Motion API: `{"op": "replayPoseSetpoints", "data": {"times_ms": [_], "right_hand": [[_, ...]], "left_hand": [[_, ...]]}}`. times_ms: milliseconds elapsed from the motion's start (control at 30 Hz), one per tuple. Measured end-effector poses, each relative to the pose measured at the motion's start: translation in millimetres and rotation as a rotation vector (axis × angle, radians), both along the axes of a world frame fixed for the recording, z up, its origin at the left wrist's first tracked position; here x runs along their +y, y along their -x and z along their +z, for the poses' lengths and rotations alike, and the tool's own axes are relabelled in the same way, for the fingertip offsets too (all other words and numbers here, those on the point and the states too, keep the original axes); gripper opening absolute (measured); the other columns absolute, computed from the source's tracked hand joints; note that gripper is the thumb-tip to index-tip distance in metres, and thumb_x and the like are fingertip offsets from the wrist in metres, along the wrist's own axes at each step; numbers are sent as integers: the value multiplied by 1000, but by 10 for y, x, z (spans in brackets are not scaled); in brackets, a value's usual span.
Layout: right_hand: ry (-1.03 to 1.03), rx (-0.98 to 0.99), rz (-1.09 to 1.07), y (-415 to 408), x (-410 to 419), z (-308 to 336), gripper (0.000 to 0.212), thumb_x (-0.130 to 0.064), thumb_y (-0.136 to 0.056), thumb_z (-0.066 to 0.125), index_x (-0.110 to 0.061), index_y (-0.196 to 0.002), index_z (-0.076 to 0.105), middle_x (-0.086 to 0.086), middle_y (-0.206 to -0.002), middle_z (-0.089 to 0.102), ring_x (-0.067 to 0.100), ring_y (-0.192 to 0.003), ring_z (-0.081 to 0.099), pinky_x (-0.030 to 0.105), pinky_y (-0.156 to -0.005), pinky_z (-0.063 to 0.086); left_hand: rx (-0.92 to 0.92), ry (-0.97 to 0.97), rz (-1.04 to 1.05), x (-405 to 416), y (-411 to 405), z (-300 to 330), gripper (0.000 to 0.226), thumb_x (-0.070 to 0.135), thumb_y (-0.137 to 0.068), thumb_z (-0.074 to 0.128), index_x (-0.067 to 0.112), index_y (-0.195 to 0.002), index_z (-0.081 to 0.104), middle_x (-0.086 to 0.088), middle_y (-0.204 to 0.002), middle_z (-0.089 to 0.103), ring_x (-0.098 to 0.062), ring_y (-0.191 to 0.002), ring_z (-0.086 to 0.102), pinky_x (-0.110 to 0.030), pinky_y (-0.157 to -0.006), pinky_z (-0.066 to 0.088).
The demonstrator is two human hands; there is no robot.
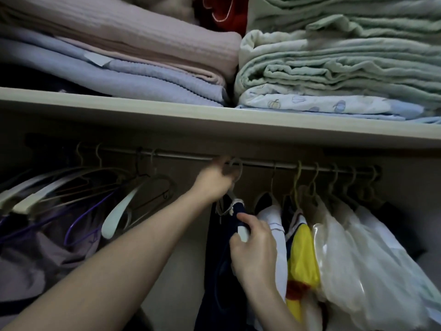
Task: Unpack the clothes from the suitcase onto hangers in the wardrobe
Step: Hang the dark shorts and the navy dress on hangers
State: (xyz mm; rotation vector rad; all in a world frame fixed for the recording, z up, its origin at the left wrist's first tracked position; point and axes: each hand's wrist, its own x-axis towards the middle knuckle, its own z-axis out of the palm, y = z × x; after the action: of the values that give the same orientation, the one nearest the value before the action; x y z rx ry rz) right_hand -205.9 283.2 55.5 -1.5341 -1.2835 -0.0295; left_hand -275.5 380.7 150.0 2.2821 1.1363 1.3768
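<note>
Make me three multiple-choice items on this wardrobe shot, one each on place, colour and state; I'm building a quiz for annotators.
1. Where are the empty hangers bunched?
A. left of the hands
B. right of the hands
C. on the shelf

2. What colour is the garment being hung?
A. red
B. dark navy
C. pale green

3. What is the left hand doing?
A. hanging idle
B. lifting a blanket
C. holding a hanger hook at the rail

Answers: 1 A, bare hangers crowd the rail's left end. 2 B, dark blue cloth hangs beside the right hand. 3 C, its fingers curl round the hook.
</note>
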Motion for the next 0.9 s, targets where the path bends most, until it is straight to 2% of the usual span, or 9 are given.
{"op": "replayPoseSetpoints", "data": {"times_ms": [100, 167, 267, 333, 533, 667, 700, 767, 900], "right_hand": [[11, -18, 13, -44, 7, 12, 43, -13, -87, 55, -28, -127, 51, -10, -127, 49, 7, -116, 47, 10, -83, 30], [-2, -12, 26, -88, -4, 30, 42, -14, -88, 54, -29, -127, 50, -13, -127, 49, 4, -116, 46, 7, -82, 28], [-17, -2, 13, -195, -13, 69, 42, -15, -87, 54, -30, -126, 51, -15, -127, 49, 1, -115, 46, 5, -82, 27], [-14, 0, 6, -252, -17, 89, 42, -15, -87, 53, -31, -126, 51, -16, -127, 49, 0, -113, 46, 5, -81, 26], [-22, 12, 13, -332, -2, 158, 41, -16, -88, 53, -32, -126, 50, -16, -127, 47, 4, -112, 50, 12, -88, 36], [-25, -10, -37, -410, 46, 218, 41, -17, -90, 52, -30, -129, 48, -14, -129, 46, 5, -114, 49, 13, -88, 34], [-25, -21, -58, -432, 68, 246, 41, -17, -90, 51, -29, -130, 47, -12, -129, 46, 6, -115, 49, 13, -87, 34], [-12, -41, -96, -457, 133, 313, 41, -17, -92, 48, -27, -132, 45, -9, -131, 45, 9, -115, 50, 15, -85, 34], [57, -83, -168, -467, 303, 386, 41, -15, -95, 43, -22, -135, 42, -1, -134, 43, 17, -117, 50, 22, -86, 38]], "left_hand": [[73, 26, -10, 238, -366, 233, 70, 34, -89, 59, 10, -145, 25, -9, -151, 27, -23, -137, 29, -25, -106, 27], [159, 12, 67, 387, -479, 268, 67, 33, -87, 61, 8, -142, 32, -11, -147, 35, -25, -134, 34, -28, -104, 30], [70, -41, 58, 517, -551, 267, 30, 27, -83, 65, 5, -104, 61, -16, -112, 63, -25, -101, 58, -29, -78, 41], [10, -57, -25, 569, -565, 268, 14, 22, -79, 70, 11, -76, 62, -17, -87, 67, -17, -77, 57, -24, -63, 35], [-93, -32, -181, 655, -587, 277, 20, 32, -68, 68, 19, -62, 53, -11, -69, 57, -15, -70, 53, -28, -66, 38], [-167, 38, -210, 647, -665, 287, 24, 38, -70, 72, 19, -75, 60, -4, -81, 61, -12, -79, 56, -26, -78, 37], [-162, 54, -205, 641, -673, 282, 25, 39, -75, 70, 21, -92, 63, -1, -97, 63, -11, -91, 59, -23, -85, 37], [-94, 82, -138, 633, -687, 239, 60, 44, -82, 64, 13, -131, 49, -3, -135, 50, -16, -124, 48, -22, -100, 33], [43, 44, -65, 604, -668, 126, 55, 35, -91, 55, 5, -136, 44, -10, -143, 42, -22, -132, 38, -21, -100, 28]]}}
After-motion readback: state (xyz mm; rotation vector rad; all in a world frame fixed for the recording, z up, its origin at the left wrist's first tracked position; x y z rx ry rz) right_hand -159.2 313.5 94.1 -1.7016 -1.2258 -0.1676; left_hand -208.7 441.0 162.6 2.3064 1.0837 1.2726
